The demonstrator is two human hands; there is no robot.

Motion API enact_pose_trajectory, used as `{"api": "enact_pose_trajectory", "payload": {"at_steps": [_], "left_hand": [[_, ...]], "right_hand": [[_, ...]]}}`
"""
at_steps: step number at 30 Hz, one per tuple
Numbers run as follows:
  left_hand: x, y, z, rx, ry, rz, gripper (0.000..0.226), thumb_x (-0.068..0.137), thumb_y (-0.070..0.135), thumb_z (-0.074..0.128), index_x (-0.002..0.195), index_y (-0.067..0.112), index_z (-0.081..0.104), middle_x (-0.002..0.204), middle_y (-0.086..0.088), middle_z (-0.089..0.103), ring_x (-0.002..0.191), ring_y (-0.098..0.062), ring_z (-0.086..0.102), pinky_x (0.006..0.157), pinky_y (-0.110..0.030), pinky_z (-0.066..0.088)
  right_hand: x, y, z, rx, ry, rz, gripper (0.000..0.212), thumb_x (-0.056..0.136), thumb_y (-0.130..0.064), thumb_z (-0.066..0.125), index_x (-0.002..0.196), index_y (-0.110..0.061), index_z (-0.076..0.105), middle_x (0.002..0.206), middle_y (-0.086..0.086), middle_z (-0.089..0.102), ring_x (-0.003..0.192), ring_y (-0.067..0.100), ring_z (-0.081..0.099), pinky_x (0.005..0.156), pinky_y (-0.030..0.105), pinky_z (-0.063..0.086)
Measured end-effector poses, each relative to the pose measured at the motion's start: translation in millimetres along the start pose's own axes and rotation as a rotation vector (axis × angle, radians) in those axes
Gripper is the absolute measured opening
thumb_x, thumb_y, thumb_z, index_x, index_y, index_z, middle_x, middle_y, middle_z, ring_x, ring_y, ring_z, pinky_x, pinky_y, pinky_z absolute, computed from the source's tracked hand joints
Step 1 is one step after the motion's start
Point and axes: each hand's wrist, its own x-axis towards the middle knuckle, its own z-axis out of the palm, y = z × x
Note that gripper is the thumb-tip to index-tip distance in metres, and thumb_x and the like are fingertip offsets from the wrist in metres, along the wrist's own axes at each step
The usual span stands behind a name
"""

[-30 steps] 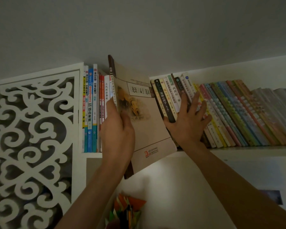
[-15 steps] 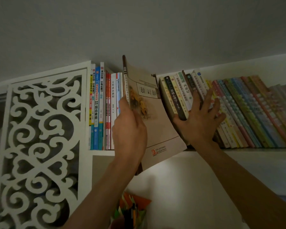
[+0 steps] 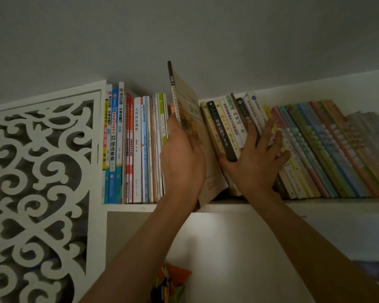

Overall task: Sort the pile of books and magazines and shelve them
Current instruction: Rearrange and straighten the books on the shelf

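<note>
At nine o'clock a white fretwork panel (image 3: 37,193) with cut-out scrolls closes the left end of a white shelf (image 3: 315,204) that runs across to three o'clock and holds two groups of books. The upright books (image 3: 136,149), too thin and tightly packed to count surely, stand straight just right of the panel. At the centre the left hand (image 3: 182,158) grips the tan book (image 3: 193,132) by its spine edge, thumb on the cover; the book stands in the gap between the groups, tilted right, its lower corner hanging over the shelf lip and its top rising above its neighbours. Just right, the right hand (image 3: 256,158) lies flat with fingers spread, pressing against the leaning books (image 3: 315,149), which slant away to the right, the farthest ones blurred. At six o'clock, below the shelf, orange and green folded paper (image 3: 171,283) pokes up between the forearms.
</note>
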Motion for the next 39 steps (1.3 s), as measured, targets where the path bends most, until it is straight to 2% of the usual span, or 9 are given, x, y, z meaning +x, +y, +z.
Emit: {"api": "enact_pose_trajectory", "payload": {"at_steps": [5,11,17,19,20,23,29,36,39], "left_hand": [[-1,-9,25,0.011,-0.026,-0.001,0.047,0.097,0.013,0.039,0.141,0.012,0.025,0.096,0.011,0.03,0.069,0.002,0.04,0.065,-0.01,0.035],[15,-37,59,0.166,-0.162,-0.051,0.044,0.096,0.019,0.041,0.134,0.001,0.03,0.132,-0.019,0.035,0.115,-0.029,0.042,0.093,-0.034,0.039],[17,-52,56,0.073,-0.21,0.123,0.067,0.094,0.03,0.047,0.146,0.006,0.011,0.141,-0.015,0.028,0.126,-0.022,0.034,0.106,-0.029,0.03],[10,-54,46,0.007,-0.246,0.179,0.073,0.093,0.032,0.049,0.148,0.016,0.003,0.132,-0.009,0.046,0.114,-0.015,0.051,0.098,-0.03,0.043],[6,-54,43,0.038,-0.27,0.179,0.074,0.094,0.034,0.048,0.148,0.02,0.0,0.115,-0.004,0.056,0.093,-0.011,0.06,0.081,-0.028,0.052],[-3,-51,48,0.189,-0.289,0.188,0.073,0.096,0.033,0.043,0.148,0.02,-0.007,0.085,0.007,0.051,0.056,-0.001,0.046,0.051,-0.016,0.038],[-3,-43,65,0.335,-0.276,0.12,0.077,0.098,0.033,0.038,0.145,0.017,-0.02,0.106,-0.01,0.061,0.08,-0.018,0.061,0.071,-0.035,0.051],[9,-34,66,0.56,-0.253,0.218,0.07,0.1,0.037,0.032,0.146,0.013,-0.015,0.075,-0.003,0.05,0.062,-0.015,0.043,0.059,-0.031,0.038],[11,-43,62,0.43,-0.252,0.177,0.062,0.1,0.044,0.02,0.147,0.019,-0.011,0.086,-0.005,0.058,0.063,-0.015,0.049,0.056,-0.029,0.039]], "right_hand": [[1,1,2,0.003,0.003,-0.009,0.102,0.072,-0.064,0.061,0.148,-0.019,0.011,0.157,0.016,-0.007,0.142,0.041,0.001,0.107,0.065,0.01],[0,0,2,0.006,0.001,-0.009,0.102,0.073,-0.064,0.06,0.149,-0.019,0.008,0.157,0.016,-0.008,0.142,0.041,0.0,0.107,0.065,0.008],[0,1,0,-0.014,-0.013,-0.026,0.101,0.074,-0.066,0.056,0.149,-0.02,0.006,0.156,0.016,-0.011,0.142,0.041,-0.001,0.108,0.064,0.009],[-1,1,1,-0.026,-0.01,-0.029,0.102,0.073,-0.068,0.056,0.148,-0.02,0.007,0.156,0.017,-0.01,0.141,0.042,0.0,0.107,0.065,0.01],[-1,0,1,-0.033,-0.009,-0.029,0.102,0.073,-0.068,0.056,0.149,-0.019,0.007,0.156,0.017,-0.01,0.141,0.042,0.0,0.107,0.065,0.01],[-1,-1,0,-0.053,-0.019,-0.036,0.102,0.074,-0.068,0.055,0.149,-0.02,0.005,0.156,0.017,-0.011,0.142,0.042,-0.001,0.108,0.064,0.011],[1,0,-1,-0.055,-0.02,-0.036,0.101,0.075,-0.067,0.056,0.149,-0.024,0.002,0.156,0.015,-0.012,0.142,0.041,-0.001,0.108,0.064,0.011],[1,-1,0,-0.047,0.017,-0.037,0.095,0.077,-0.068,0.05,0.149,-0.023,0.007,0.157,0.016,-0.008,0.141,0.043,0.003,0.107,0.066,0.012],[-1,-1,-1,-0.04,0.006,-0.041,0.095,0.077,-0.068,0.051,0.149,-0.024,0.007,0.157,0.015,-0.009,0.142,0.042,0.002,0.107,0.065,0.011]]}}
